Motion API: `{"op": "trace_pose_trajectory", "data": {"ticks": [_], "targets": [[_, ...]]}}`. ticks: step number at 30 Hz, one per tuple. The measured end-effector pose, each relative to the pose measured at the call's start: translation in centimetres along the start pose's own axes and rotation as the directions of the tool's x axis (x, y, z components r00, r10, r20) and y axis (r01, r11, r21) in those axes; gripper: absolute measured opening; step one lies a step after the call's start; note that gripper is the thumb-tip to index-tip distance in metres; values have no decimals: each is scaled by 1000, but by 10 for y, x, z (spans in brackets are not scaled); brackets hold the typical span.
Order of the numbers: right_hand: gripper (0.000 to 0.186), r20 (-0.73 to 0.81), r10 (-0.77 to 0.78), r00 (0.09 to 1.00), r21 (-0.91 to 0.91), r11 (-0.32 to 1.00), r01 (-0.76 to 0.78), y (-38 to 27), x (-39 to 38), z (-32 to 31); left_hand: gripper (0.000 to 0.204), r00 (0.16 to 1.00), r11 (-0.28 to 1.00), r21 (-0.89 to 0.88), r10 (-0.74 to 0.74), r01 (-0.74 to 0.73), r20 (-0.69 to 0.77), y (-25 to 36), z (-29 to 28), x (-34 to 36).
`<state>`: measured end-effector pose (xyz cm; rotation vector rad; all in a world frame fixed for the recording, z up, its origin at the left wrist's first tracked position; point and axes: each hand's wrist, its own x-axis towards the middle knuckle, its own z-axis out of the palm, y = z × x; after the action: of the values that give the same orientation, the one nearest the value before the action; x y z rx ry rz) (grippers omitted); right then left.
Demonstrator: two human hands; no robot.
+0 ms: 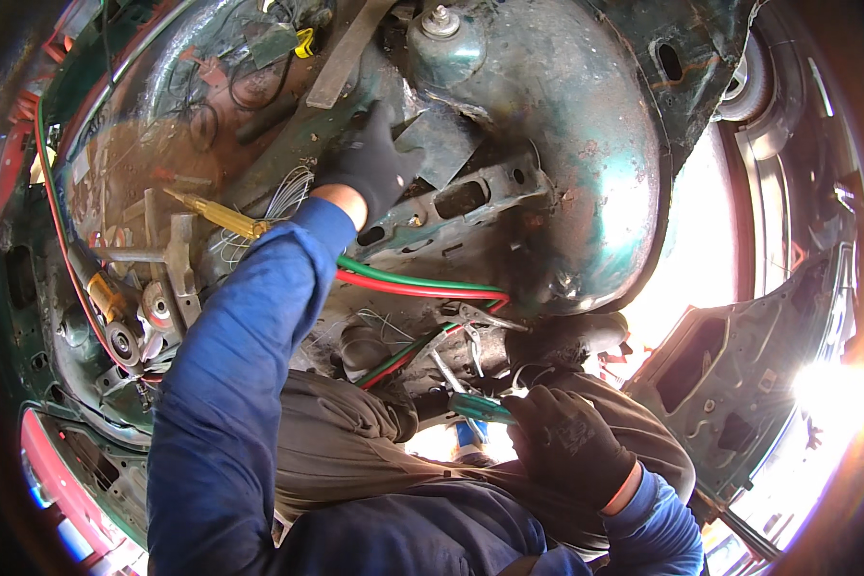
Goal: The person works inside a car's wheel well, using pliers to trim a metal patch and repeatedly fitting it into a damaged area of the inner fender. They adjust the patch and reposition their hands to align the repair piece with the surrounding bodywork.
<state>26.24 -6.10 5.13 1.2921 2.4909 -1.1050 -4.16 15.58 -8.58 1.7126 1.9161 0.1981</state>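
My gloved left hand (370, 163) rests on the dark metal bodywork, index finger stretched and thumb apart, beside a bent flat plate (439, 150); nothing shows in it. Above it lies a flat metal strip (348, 53). My gloved right hand (568, 442) grips a green-handled tool (482, 408), apparently a torch, with a metal stem pointing up. Red (413, 288) and green (422, 280) hoses curve below my left hand, past locking pliers (480, 317). A yellow-handled tool (226, 216) and thin wire rods (288, 192) lie left of my left wrist.
Hammers (182, 254) and an angle grinder (115, 317) lie on the left. A rounded wheel housing (586, 115) rises at upper right, with a strut mount (442, 29). A loose body panel (720, 384) stands at right; a red panel (53, 461) at lower left.
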Motion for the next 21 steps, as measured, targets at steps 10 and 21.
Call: {"op": "trace_pose_trajectory", "data": {"ticks": [10,21], "targets": [[34,11,-10,1000,13,1000,10,2,0,2,75,990,946,315,31,-73,136,30,10,3],[31,-20,-7,1000,15,1000,8,1,2,3,81,954,953,178,202,-244,220,14,2,9]]}}
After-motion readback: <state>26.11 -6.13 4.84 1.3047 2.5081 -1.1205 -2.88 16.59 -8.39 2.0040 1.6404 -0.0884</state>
